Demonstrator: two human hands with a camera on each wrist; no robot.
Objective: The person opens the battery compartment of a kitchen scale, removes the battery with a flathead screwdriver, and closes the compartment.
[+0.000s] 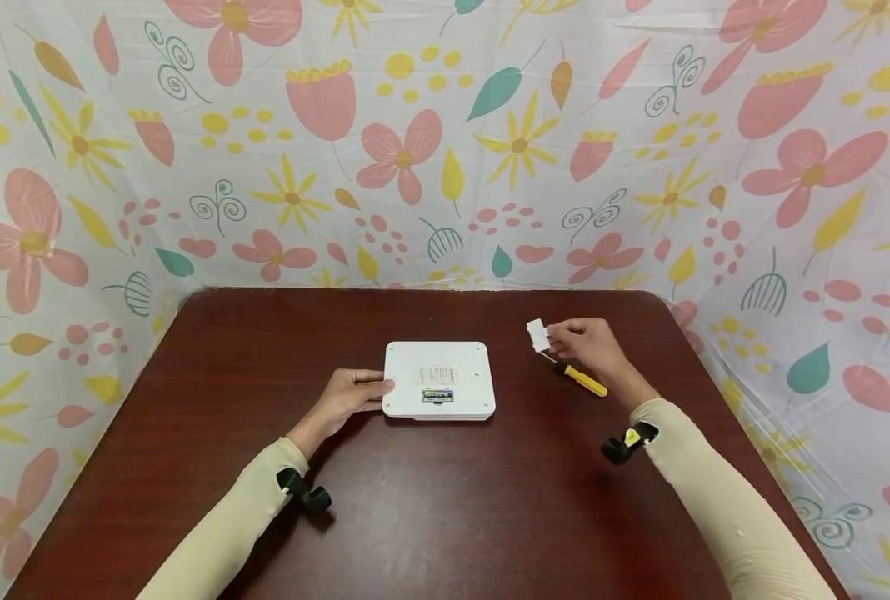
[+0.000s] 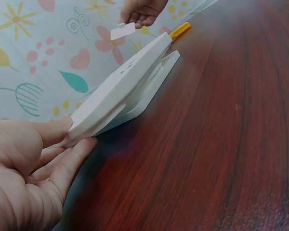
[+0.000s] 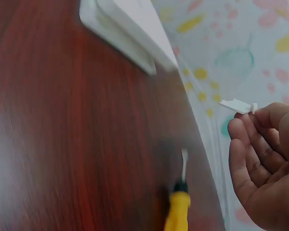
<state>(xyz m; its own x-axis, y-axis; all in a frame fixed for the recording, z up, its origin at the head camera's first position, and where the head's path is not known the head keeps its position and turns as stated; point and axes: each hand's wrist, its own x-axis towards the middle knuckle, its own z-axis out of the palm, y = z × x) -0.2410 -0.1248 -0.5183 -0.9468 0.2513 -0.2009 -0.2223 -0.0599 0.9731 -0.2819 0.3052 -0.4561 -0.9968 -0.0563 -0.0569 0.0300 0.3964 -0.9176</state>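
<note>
So the white kitchen scale [image 1: 439, 380] is lying face down in the middle of the dark wooden table [image 1: 430, 517], and its battery compartment [image 1: 437, 395] is sitting open near the front edge. The little white battery cover [image 1: 538, 335] is already off: the right hand [image 1: 593, 350] is pinching it by one edge between thumb and fingertips, holding it up over the table, well off to the right of the scale. The left hand [image 1: 349, 398] is steadying the scale's left edge, thumb on top and fingers tucked under the rim, so it's gripping lightly rather than just resting there.

Inside the compartment I'm seeing something dark with a yellow and blue label, which looks to me like batteries sitting in place, but it's too small to say how many.

The yellow-handled screwdriver [image 1: 582, 380] is lying on the table just under the right hand, not being held.

My guess on progress: the opening part is done, and anything involving the batteries or getting the cover back on is what's left.
</note>
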